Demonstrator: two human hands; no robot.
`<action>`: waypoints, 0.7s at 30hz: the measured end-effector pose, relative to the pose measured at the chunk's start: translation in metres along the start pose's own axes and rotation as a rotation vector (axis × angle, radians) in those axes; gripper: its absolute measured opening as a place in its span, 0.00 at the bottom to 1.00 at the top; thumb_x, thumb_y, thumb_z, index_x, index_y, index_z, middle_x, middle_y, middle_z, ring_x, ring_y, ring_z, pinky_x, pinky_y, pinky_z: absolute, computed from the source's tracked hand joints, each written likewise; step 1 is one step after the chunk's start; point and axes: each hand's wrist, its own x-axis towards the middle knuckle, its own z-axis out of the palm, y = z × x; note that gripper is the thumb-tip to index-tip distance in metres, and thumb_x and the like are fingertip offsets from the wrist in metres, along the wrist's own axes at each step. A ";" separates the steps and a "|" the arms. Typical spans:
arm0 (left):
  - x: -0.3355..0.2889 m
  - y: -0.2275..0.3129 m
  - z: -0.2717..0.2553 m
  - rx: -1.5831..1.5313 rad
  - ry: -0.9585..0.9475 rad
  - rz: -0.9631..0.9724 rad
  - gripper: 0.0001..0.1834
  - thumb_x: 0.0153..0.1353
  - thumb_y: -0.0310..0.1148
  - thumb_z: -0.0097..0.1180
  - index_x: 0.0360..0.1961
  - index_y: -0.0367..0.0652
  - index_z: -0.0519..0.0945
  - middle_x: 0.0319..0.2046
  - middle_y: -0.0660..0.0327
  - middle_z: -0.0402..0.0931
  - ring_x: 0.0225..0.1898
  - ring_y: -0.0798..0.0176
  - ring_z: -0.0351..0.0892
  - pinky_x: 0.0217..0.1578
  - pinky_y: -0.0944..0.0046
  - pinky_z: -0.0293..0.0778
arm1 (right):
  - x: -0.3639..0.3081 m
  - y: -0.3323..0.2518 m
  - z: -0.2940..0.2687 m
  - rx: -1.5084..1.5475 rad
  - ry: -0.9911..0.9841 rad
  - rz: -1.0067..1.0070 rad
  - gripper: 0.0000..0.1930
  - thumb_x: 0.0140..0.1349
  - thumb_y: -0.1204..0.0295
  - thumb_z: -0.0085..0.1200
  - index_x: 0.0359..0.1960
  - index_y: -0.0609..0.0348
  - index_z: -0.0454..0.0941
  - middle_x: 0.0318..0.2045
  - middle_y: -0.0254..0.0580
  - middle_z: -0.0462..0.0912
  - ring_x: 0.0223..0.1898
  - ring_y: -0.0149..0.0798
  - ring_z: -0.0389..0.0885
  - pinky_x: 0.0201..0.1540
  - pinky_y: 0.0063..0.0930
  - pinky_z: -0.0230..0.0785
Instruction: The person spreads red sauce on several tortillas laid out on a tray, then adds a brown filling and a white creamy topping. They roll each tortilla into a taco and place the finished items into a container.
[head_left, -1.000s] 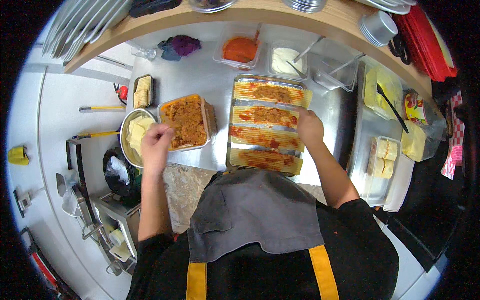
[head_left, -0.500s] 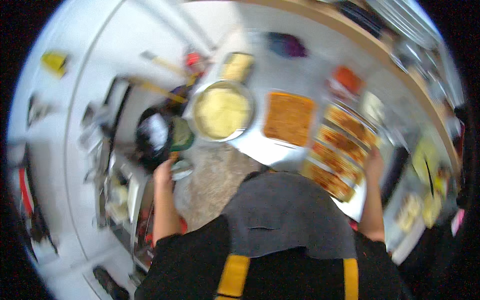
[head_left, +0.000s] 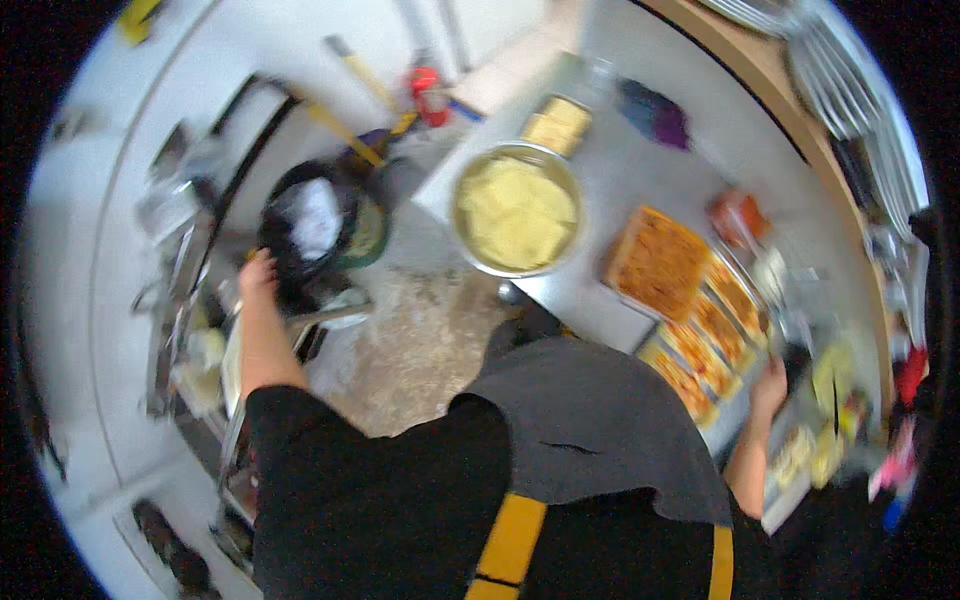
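Note:
My left hand (head_left: 258,274) is stretched out at the left, beside a round black bin (head_left: 325,255) with something white in it. Its fingers are smeared by motion. On the right, my right hand (head_left: 768,388) is closed next to a metal tray (head_left: 719,433) that holds several strips of layered food (head_left: 700,357) topped with red and cream. A thin utensil seems to rise from this hand, too blurred to name. A square pan of orange-brown sauce (head_left: 658,262) overlaps the tray's far left end. Left of it stands a round metal bowl (head_left: 464,240) of pale yellow sheets.
A small container of yellow slices (head_left: 557,124) and a dark purple cloth (head_left: 655,113) lie farther back on the steel table (head_left: 610,180). An orange-red bag (head_left: 737,217) is near the back wall. Below the wooden shelf (head_left: 840,190) are wrapped goods. A red extinguisher (head_left: 428,96) stands beyond the table.
My view has swung left, so the table things sit farther right. My left hand has reached outward, away from my body, past the bin's near side. The right hand stays by the tray.

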 end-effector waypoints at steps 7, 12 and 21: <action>0.046 0.006 0.040 0.039 -0.078 -0.012 0.28 0.76 0.52 0.49 0.63 0.43 0.79 0.38 0.63 0.77 0.30 0.67 0.70 0.30 0.65 0.68 | -0.026 -0.035 -0.011 -0.012 0.123 0.006 0.17 0.73 0.64 0.48 0.57 0.49 0.84 0.48 0.60 0.86 0.51 0.61 0.85 0.55 0.52 0.77; 0.013 -0.077 0.079 0.209 -0.138 0.044 0.17 0.70 0.50 0.54 0.36 0.47 0.77 0.27 0.67 0.71 0.17 0.69 0.62 0.17 0.65 0.58 | -0.027 -0.053 0.012 -0.115 -0.001 0.039 0.14 0.70 0.67 0.49 0.51 0.49 0.85 0.42 0.58 0.87 0.44 0.61 0.87 0.49 0.55 0.79; -0.130 -0.223 0.121 0.776 -0.533 0.259 0.23 0.66 0.34 0.63 0.59 0.32 0.81 0.47 0.55 0.85 0.40 0.61 0.84 0.41 0.62 0.79 | -0.041 -0.027 0.049 -0.083 -0.138 -0.015 0.14 0.68 0.70 0.50 0.51 0.47 0.85 0.39 0.56 0.88 0.41 0.56 0.89 0.45 0.52 0.82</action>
